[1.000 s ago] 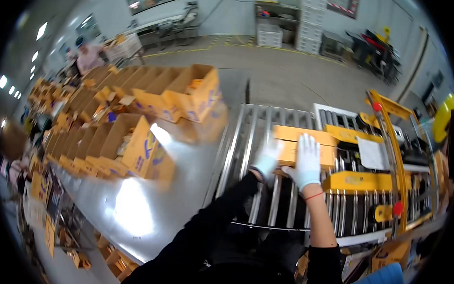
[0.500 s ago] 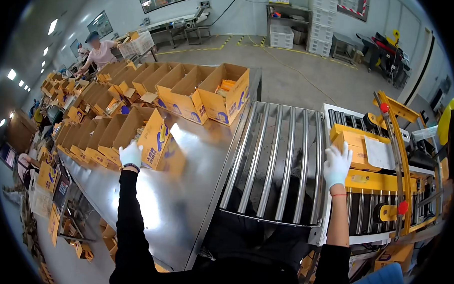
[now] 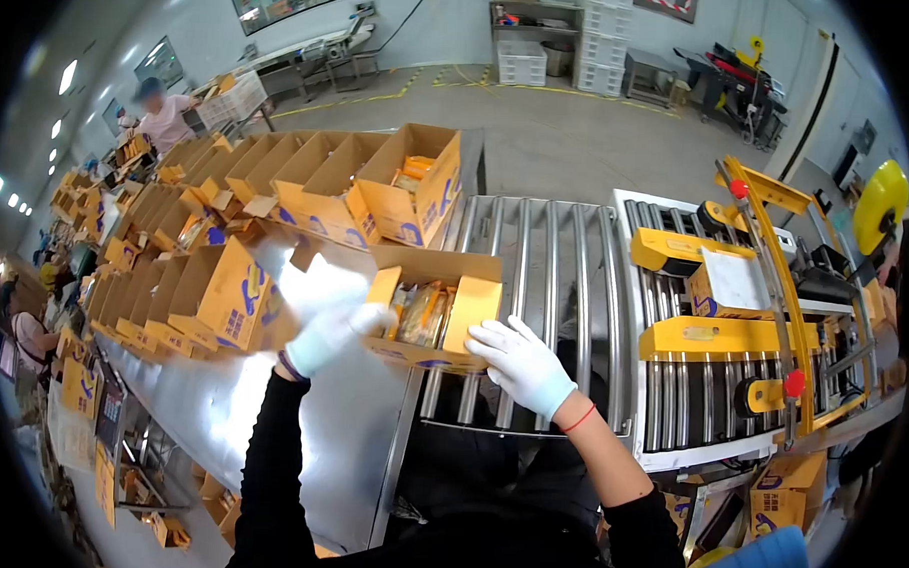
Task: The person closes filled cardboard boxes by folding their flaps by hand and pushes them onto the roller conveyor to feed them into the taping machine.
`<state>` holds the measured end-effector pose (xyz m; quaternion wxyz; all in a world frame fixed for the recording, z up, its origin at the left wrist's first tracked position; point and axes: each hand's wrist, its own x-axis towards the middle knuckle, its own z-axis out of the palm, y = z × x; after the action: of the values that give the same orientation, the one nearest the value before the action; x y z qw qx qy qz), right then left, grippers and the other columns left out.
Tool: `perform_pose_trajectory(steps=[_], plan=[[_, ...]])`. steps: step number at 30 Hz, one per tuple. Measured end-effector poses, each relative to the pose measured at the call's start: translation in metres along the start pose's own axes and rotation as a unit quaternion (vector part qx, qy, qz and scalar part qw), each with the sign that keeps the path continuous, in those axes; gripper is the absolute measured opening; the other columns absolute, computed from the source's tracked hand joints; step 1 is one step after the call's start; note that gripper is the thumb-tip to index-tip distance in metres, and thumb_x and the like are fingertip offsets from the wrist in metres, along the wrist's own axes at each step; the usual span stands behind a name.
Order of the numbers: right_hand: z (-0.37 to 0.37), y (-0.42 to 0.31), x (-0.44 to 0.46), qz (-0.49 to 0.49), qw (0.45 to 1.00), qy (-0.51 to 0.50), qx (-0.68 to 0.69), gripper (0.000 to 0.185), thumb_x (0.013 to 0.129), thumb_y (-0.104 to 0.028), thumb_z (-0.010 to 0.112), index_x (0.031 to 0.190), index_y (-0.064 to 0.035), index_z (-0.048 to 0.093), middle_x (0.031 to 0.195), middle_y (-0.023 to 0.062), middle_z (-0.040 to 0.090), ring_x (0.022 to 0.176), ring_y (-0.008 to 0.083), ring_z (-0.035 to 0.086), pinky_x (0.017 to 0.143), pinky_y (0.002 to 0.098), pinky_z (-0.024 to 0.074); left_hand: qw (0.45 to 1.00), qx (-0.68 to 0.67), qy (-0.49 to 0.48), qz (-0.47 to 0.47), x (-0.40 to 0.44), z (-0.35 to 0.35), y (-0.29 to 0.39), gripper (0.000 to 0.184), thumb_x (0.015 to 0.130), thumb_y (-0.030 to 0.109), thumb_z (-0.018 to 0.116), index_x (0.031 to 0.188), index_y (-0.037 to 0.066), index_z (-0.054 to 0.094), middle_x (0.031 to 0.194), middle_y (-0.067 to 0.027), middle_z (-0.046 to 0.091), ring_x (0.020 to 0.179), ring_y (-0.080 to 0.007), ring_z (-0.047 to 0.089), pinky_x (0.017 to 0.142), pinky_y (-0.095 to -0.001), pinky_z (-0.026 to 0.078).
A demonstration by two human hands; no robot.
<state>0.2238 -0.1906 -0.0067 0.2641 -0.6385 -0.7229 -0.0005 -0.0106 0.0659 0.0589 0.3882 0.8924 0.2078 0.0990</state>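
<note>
Taking the open carton (image 3: 479,293) as dial centre, with 12 o'clock at the top of the head view, the carton is standing mouth upward across the join between the metal table (image 3: 344,450) and the roller conveyor (image 3: 554,288); several wrapped packets (image 3: 423,315) are lying inside it; the gloved right hand (image 3: 520,368) is resting at 4 o'clock, its fingers extended and touching the carton's near right side, without closing on it; the gloved left hand (image 3: 324,338) is pointing toward the carton's left side from between 8 and 9 o'clock, its fingers partly extended; blur is hiding its fingertips, so whether it is gripping the wall cannot be told; at 9 o'clock the nearest carton of the front row (image 3: 244,302) is standing on the table; at 12 o'clock an end carton of the rear row (image 3: 437,198) is holding orange packets; at 3 o'clock, beyond the rollers, a yellow-framed machine (image 3: 713,338) is holding another carton (image 3: 707,299) beneath a white sheet (image 3: 740,282); at 10 o'clock a person in a pink top (image 3: 165,126) is standing beside a white basket (image 3: 233,104); at 1 o'clock white crates (image 3: 605,44) are standing stacked by the wall.
</note>
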Motion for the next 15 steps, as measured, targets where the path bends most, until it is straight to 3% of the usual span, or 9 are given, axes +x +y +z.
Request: perform_pose_trajectory(steps=[1,3,5,6,9,11,13,14,15], plan=[[0.002,0.012,-0.005,-0.021,1.000,-0.002,0.021,0.056,0.084,-0.019,0.073,0.138,-0.0103,0.059,0.146,0.0108,0.056,0.141,0.0296,0.046,0.121,0.0508,0.0284,0.990,0.132,-0.045,0.019,0.002,0.010,0.017,0.046,0.101,0.042,0.055,0.122,0.004,0.069,0.117,-0.0170,0.071,0.108,-0.0324,0.067,0.096,-0.0347,0.050],[-0.012,0.005,0.009,-0.035,0.996,0.062,0.045,0.043,0.086,-0.020,0.073,0.127,-0.0097,0.065,0.131,0.0094,0.064,0.128,0.0302,0.056,0.115,0.0479,0.0371,0.985,0.171,-0.031,-0.016,0.019,0.023,0.036,0.040,0.101,0.040,0.054,0.111,0.006,0.072,0.111,-0.0143,0.071,0.104,-0.0320,0.066,0.092,-0.0373,0.051],[-0.029,0.002,0.035,0.091,0.990,-0.093,0.048,0.032,0.087,-0.024,0.073,0.114,-0.0080,0.068,0.113,0.0113,0.066,0.110,0.0293,0.060,0.105,0.0449,0.0440,0.977,0.200,0.053,0.051,0.054,0.040,0.001,0.039,0.100,0.041,0.055,0.099,0.005,0.071,0.098,-0.0143,0.070,0.096,-0.0332,0.065,0.085,-0.0417,0.051],[-0.026,0.001,0.044,0.131,0.990,-0.037,0.026,0.034,0.084,-0.029,0.076,0.109,-0.0069,0.066,0.103,0.0106,0.064,0.099,0.0298,0.059,0.096,0.0425,0.0463,0.955,0.222,0.124,0.149,0.073,0.058,-0.037,0.036,0.098,0.039,0.059,0.088,0.005,0.068,0.090,-0.0144,0.067,0.089,-0.0349,0.063,0.082,-0.0450,0.050],[-0.038,0.005,0.074,0.040,0.967,0.142,-0.206,0.079,0.072,-0.038,0.084,0.135,-0.0017,0.053,0.115,0.0127,0.061,0.115,0.0327,0.054,0.115,0.0433,0.0346,0.942,0.181,0.238,0.150,0.078,0.069,-0.037,0.028,0.082,0.026,0.081,0.089,0.004,0.065,0.092,-0.0143,0.066,0.093,-0.0358,0.061,0.086,-0.0467,0.049],[-0.038,-0.003,0.091,0.112,0.971,0.097,-0.188,0.085,0.068,-0.036,0.087,0.134,0.0006,0.047,0.119,0.0166,0.058,0.120,0.0337,0.052,0.118,0.0518,0.0276,0.917,0.103,0.383,0.048,0.073,0.078,-0.073,0.044,0.079,0.025,0.086,0.105,-0.001,0.063,0.102,-0.0162,0.062,0.103,-0.0322,0.059,0.095,-0.0420,0.048],[-0.023,-0.022,0.090,0.155,0.984,0.020,-0.082,0.077,0.075,-0.035,0.081,0.133,0.0042,0.047,0.117,0.0177,0.058,0.120,0.0338,0.053,0.118,0.0521,0.0285,0.933,-0.251,0.243,-0.084,0.066,0.064,-0.129,0.048,0.099,0.028,0.068,0.133,-0.004,0.055,0.117,-0.0125,0.064,0.107,-0.0221,0.061,0.095,-0.0359,0.051],[-0.024,-0.037,0.080,0.152,0.988,-0.021,-0.016,0.076,0.076,-0.038,0.079,0.131,0.0045,0.049,0.117,0.0182,0.058,0.120,0.0335,0.053,0.118,0.0500,0.0300,0.919,-0.333,0.183,-0.100,0.067,0.058,-0.134,0.047,0.101,0.027,0.064,0.135,-0.003,0.053,0.120,-0.0125,0.064,0.109,-0.0221,0.061,0.097,-0.0359,0.051],[-0.008,-0.043,0.062,0.132,0.986,-0.022,-0.102,0.081,0.075,-0.043,0.080,0.134,0.0040,0.050,0.120,0.0184,0.057,0.123,0.0337,0.052,0.118,0.0477,0.0310,0.922,-0.352,0.136,-0.083,0.063,0.053,-0.127,0.046,0.102,0.026,0.061,0.137,-0.003,0.052,0.123,-0.0124,0.063,0.112,-0.0221,0.061,0.098,-0.0359,0.051]])
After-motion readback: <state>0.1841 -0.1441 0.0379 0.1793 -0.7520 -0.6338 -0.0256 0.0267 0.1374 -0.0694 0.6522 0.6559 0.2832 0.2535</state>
